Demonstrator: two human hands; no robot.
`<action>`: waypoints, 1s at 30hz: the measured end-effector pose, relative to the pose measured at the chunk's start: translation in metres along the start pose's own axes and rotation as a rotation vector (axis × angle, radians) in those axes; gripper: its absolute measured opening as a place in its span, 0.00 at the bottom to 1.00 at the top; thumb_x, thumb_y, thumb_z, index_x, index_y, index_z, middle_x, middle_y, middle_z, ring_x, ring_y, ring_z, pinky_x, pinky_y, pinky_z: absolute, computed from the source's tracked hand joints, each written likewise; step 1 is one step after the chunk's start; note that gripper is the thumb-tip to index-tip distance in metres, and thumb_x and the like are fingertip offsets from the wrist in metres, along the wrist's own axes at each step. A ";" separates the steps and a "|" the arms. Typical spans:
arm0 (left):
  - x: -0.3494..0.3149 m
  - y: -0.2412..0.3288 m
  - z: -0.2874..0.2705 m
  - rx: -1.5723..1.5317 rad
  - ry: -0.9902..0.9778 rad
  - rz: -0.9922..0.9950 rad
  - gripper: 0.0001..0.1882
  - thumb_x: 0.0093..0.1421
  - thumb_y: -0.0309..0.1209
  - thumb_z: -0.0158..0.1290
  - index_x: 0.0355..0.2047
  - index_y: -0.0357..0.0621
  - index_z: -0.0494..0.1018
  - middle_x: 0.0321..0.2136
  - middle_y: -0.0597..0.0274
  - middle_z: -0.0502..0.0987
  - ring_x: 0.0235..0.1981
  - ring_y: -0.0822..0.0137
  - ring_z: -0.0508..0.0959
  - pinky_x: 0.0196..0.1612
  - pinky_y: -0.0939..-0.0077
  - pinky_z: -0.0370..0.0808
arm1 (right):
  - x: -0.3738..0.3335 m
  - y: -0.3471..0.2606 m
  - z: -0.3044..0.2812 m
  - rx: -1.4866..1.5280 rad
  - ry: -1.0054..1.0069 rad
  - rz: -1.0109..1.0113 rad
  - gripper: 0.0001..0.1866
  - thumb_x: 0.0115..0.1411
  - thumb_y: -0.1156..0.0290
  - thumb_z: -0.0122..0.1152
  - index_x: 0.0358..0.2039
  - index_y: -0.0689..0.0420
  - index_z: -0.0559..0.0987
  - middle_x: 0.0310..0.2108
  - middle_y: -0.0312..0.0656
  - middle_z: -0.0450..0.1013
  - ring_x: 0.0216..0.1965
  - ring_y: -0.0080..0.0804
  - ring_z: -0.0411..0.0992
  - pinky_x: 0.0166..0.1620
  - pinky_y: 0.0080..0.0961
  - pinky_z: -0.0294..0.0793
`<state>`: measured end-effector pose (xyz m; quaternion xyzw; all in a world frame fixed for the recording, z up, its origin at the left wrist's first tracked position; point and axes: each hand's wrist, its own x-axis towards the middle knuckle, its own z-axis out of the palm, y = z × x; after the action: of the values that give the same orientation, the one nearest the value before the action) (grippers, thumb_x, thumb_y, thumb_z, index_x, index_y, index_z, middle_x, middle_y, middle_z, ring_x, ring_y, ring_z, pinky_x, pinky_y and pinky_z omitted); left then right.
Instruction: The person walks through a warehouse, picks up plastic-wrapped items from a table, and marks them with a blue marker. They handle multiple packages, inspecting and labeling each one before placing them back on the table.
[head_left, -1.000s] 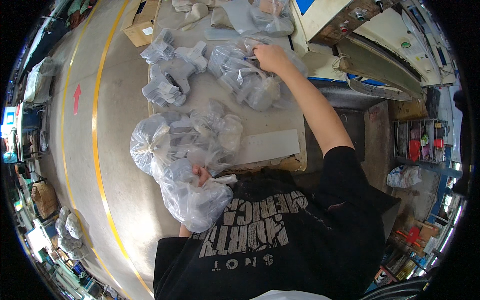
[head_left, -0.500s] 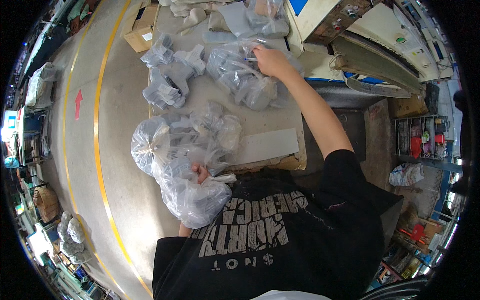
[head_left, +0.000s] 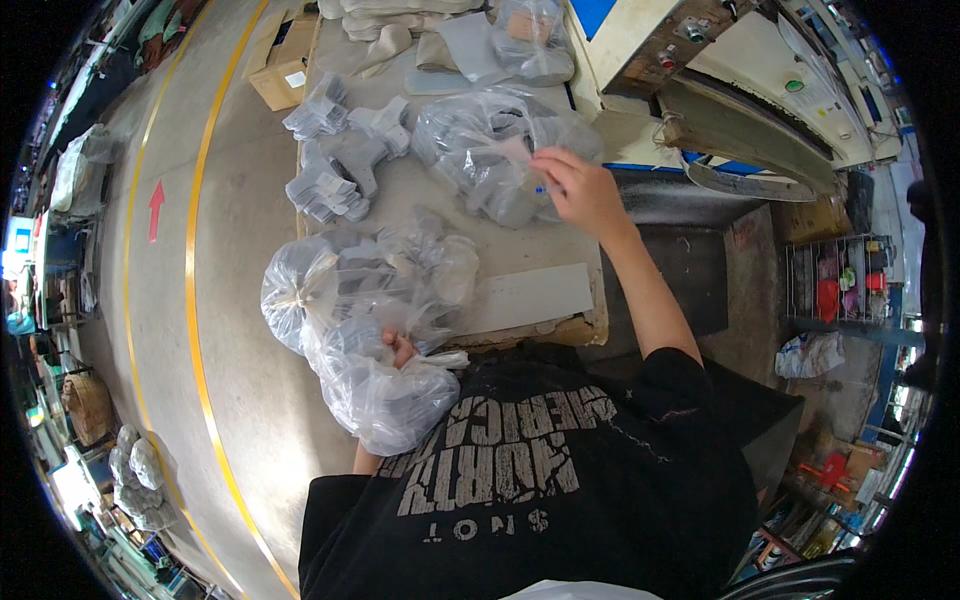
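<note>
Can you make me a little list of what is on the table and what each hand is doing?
place: a worktable beside a concrete floor with yellow lines
left hand: left hand grips a clear plastic bag of grey pieces at the near edge
right hand: right hand reaches to another clear bag farther back, fingers pinching its plastic
middle of table: loose grey pieces in small stacks
near right: a flat grey board
far left: a cardboard box on the floor
</note>
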<state>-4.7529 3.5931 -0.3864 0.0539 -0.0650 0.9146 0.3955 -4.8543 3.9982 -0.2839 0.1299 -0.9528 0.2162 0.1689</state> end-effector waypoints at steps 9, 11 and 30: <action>-0.010 0.004 -0.015 -0.048 0.014 -0.002 0.20 0.70 0.43 0.48 0.56 0.46 0.67 0.27 0.52 0.73 0.26 0.52 0.75 0.35 0.54 0.75 | -0.045 -0.001 0.044 0.086 0.089 0.068 0.12 0.52 0.80 0.66 0.38 0.52 0.81 0.42 0.36 0.77 0.32 0.32 0.80 0.33 0.27 0.80; -0.004 0.004 -0.005 -0.011 0.034 -0.030 0.23 0.64 0.45 0.57 0.55 0.49 0.71 0.25 0.59 0.72 0.25 0.58 0.73 0.33 0.60 0.73 | -0.048 -0.006 0.043 0.149 0.137 0.107 0.12 0.52 0.82 0.65 0.36 0.53 0.81 0.41 0.36 0.76 0.33 0.34 0.80 0.33 0.28 0.79; -0.031 0.004 -0.042 0.103 -0.057 0.015 0.27 0.59 0.44 0.64 0.55 0.51 0.70 0.27 0.60 0.73 0.30 0.56 0.75 0.37 0.59 0.75 | -0.002 -0.062 0.057 0.285 0.112 0.158 0.12 0.56 0.72 0.65 0.43 0.50 0.82 0.45 0.43 0.74 0.44 0.47 0.77 0.44 0.40 0.77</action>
<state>-4.7370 3.5746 -0.4325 0.0998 -0.0296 0.9178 0.3832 -4.8478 3.9188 -0.3100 0.0651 -0.9089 0.3684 0.1840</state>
